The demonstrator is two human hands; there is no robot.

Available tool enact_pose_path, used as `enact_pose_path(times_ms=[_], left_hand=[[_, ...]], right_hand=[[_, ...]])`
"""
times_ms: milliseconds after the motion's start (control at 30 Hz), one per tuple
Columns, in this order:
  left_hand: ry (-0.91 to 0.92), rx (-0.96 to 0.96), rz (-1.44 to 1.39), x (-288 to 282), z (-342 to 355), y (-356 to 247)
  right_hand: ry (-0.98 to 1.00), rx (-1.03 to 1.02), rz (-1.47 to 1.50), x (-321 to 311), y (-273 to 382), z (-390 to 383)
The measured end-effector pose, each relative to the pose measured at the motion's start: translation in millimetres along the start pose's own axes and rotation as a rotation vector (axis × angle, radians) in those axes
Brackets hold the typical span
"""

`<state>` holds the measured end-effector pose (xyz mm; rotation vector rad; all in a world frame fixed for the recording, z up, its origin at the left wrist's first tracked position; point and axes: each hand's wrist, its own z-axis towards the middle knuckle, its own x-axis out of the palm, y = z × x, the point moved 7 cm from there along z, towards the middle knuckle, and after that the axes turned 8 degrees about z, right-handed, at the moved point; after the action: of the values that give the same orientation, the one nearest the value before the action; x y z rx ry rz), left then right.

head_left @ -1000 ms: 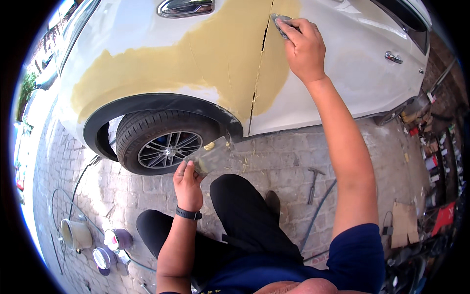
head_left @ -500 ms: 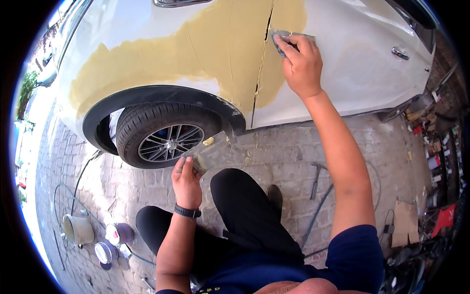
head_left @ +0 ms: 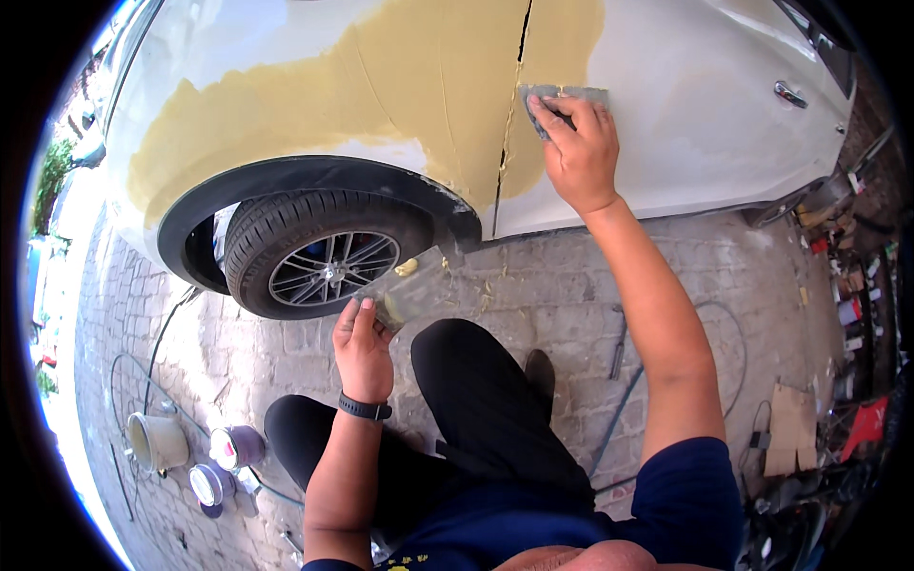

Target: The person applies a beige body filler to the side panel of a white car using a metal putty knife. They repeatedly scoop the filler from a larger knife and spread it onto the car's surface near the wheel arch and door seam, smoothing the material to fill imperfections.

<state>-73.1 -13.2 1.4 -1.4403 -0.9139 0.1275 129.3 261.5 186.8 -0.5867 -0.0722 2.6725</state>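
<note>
Our right hand grips a thin grey flat spreader at the yellow-smeared white car door ahead; edge contact's hard to judge. Our left hand pinches a translucent rectangular sheet's near end, probably keeping fingers off the yellow paste lump beyond.

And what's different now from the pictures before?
The right grip moved down the car door, taking the gray spreader along beside the door gap. Nothing was picked up or let go. The left grip stayed in about the same place, holding the see-through plate with its yellow lump.
</note>
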Motion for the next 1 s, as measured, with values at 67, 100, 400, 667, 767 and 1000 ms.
enact_pose_path(times_ms=[67,100,400,667,767,1000], left_hand=[[-0.003,0.003,-0.005,-2,0,2],[-0.006,0.003,-0.001,-2,0,3],[-0.037,-0.002,-0.003,-6,3,9],[-0.044,-0.007,0.011,-6,3,9],[-0.057,-0.017,0.020,-7,4,11],[-0.075,-0.029,0.031,-3,4,12]], right_hand=[[0.010,0.005,0.006,3,2,-7],[0.016,0.011,0.015,4,2,-11],[0.038,0.032,0.035,17,8,-46],[0.043,0.064,0.033,28,17,-81],[0.048,0.066,0.062,34,20,-96],[0.086,0.082,0.086,49,22,-135]])
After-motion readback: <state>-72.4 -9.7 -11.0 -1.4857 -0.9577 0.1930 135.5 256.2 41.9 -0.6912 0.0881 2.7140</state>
